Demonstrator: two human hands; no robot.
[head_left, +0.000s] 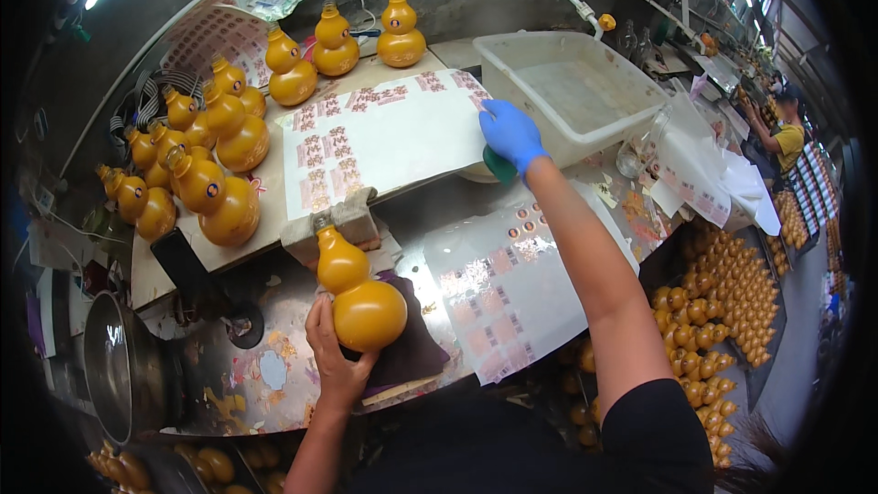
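My bare left hand grips the lower bulb of a glossy yellow gourd-shaped bottle. The bottle leans on its side, its clear glass neck lying on a cloth-wrapped block and its body over a dark cloth. In a blue glove, my right hand is closed, fingertips at the right edge of a white decal sheet with reddish prints. A dark green piece shows under that palm; its kind is hidden.
Several yellow gourd bottles stand on the board at left and back. A translucent white tub sits at right, with another decal sheet in front. A phone on a stand and a metal pan are left. Far right, a person works.
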